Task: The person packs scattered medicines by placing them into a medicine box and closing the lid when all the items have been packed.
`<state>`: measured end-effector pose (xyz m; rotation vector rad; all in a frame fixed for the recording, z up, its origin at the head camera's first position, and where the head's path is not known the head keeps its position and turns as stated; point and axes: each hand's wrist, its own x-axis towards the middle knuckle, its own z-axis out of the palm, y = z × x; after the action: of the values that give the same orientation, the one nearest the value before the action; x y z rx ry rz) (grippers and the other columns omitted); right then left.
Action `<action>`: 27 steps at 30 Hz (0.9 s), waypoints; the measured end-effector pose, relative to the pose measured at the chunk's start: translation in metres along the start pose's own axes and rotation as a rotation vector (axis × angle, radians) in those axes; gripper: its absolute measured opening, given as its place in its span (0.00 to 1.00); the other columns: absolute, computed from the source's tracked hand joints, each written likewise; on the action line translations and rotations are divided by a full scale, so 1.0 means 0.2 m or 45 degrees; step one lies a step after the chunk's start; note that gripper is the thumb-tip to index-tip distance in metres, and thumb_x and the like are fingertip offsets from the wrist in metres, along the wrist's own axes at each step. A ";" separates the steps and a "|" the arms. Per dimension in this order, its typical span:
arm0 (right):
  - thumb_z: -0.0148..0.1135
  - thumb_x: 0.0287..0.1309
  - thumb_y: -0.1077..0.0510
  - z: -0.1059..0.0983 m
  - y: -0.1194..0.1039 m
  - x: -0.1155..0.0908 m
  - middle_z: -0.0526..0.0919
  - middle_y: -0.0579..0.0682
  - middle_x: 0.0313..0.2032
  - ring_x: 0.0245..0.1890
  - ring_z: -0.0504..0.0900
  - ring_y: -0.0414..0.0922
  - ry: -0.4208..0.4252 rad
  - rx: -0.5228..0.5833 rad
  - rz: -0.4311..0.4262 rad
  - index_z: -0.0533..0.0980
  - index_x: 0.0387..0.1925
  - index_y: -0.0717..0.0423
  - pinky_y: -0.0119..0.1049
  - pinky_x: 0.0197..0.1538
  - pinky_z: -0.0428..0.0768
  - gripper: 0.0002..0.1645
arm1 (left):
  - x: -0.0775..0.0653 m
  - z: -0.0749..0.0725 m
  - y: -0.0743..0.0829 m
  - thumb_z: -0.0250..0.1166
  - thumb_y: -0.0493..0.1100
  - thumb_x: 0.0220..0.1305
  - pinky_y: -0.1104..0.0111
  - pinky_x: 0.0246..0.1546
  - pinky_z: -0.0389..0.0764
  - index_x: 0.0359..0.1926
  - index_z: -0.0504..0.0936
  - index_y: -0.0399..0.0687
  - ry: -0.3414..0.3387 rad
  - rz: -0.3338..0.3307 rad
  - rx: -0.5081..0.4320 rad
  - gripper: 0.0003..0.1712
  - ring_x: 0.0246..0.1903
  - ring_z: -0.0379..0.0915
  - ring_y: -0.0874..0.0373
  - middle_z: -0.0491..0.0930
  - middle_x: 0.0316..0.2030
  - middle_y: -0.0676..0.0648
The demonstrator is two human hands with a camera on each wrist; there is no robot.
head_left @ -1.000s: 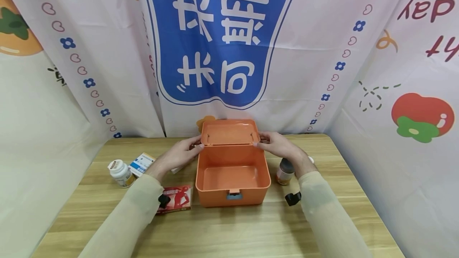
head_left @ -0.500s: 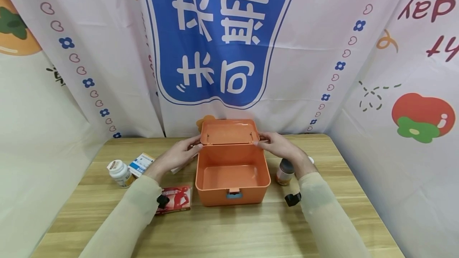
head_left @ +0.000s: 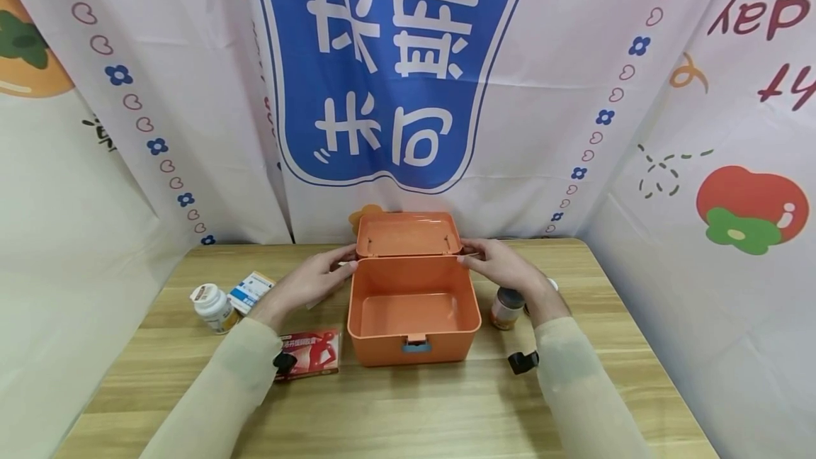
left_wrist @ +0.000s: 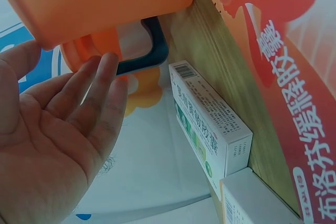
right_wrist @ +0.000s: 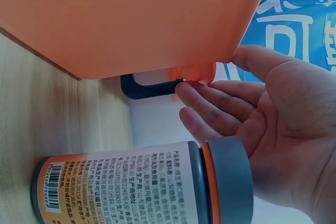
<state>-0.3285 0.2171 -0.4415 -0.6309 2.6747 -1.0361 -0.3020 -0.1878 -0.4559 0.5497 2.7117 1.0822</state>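
Observation:
An orange plastic box [head_left: 414, 351] stands mid-table, its lid [head_left: 408, 234] swung back and its inside bare. My left hand [head_left: 309, 282] is at the back left corner, thumb by the rim and relaxed fingers by the lid. At the opposite corner is my right hand [head_left: 503, 265], its thumb against the box edge and its fingers near the lid. A dark carrying handle [left_wrist: 157, 43] hangs behind the box in the left wrist view. Below the right hand, a dark-capped supplement bottle [right_wrist: 121, 182] lies across the right wrist view.
Left of the box are a red medicine carton [head_left: 319, 351], a blue-and-white carton [head_left: 251, 292] and a white pill bottle [head_left: 215, 309]. A white carton [left_wrist: 210, 119] appears in the left wrist view. Behind the wooden table [head_left: 408, 416] hangs a printed cloth [head_left: 542, 126].
Both thumbs have slid slightly outward from the hinge corners, and the hands have drawn a little apart. The box and lid look unmoved.

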 end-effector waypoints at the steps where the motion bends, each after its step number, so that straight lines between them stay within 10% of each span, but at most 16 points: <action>1: 0.59 0.78 0.47 0.00 0.00 0.00 0.84 0.55 0.65 0.66 0.84 0.53 0.006 0.002 -0.001 0.67 0.77 0.59 0.53 0.71 0.80 0.36 | 0.00 0.00 0.00 0.53 0.62 0.81 0.39 0.76 0.67 0.81 0.64 0.57 0.002 0.004 -0.010 0.36 0.76 0.69 0.42 0.71 0.77 0.47; 27: 0.53 0.80 0.57 0.11 -0.07 -0.07 0.79 0.62 0.68 0.64 0.85 0.57 0.107 0.283 0.138 0.64 0.79 0.58 0.42 0.53 0.91 0.32 | -0.04 -0.03 -0.02 0.53 0.65 0.80 0.41 0.70 0.76 0.76 0.71 0.62 0.053 -0.062 0.045 0.31 0.67 0.77 0.43 0.78 0.71 0.46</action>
<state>-0.3050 0.2013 -0.4469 -0.4037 2.5786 -1.3307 -0.2976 -0.1979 -0.4547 0.4692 2.7698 1.0477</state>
